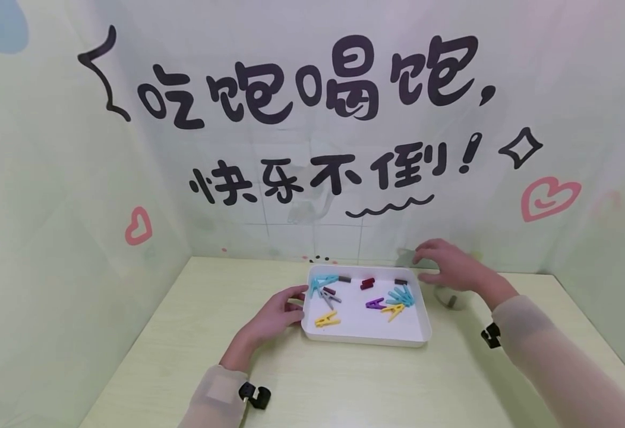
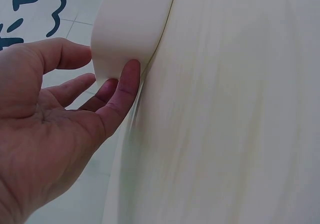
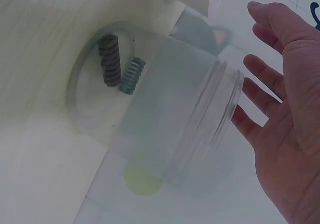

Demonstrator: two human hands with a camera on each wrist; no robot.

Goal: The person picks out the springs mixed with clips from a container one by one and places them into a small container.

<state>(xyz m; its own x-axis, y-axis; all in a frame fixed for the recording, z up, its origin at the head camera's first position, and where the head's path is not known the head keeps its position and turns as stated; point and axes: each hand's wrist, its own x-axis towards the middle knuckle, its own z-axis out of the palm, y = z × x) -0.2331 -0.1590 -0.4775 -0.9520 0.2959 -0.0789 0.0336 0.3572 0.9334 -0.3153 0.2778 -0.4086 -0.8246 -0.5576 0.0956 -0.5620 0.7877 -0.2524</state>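
My left hand point(image 1: 280, 312) touches the left wall of a shallow white tray point(image 1: 366, 340), its fingers bent loosely against the outer side. Inside the tray lie light-blue clothes pegs point(image 1: 401, 295), yellow clothes pegs point(image 1: 327, 320), a purple clothes peg point(image 1: 375, 304) and a grey clothes peg point(image 1: 330, 298). Small dark red cylinders point(image 1: 367, 283) and brown cylinders point(image 1: 400, 282) are among them. Near the mouth of a clear jar point(image 3: 165, 104), my right hand point(image 3: 295, 94) has loosely bent fingers and holds nothing. A dark brown spring point(image 3: 110, 60) and a grey-teal spring point(image 3: 132, 76) lie at the jar's bottom.
The light wooden table point(image 1: 355, 386) meets a printed wall sheet point(image 1: 312, 238) with dark lettering just behind the tray. The jar stands right of the tray, near the table's back edge. Side sheets flank the table.
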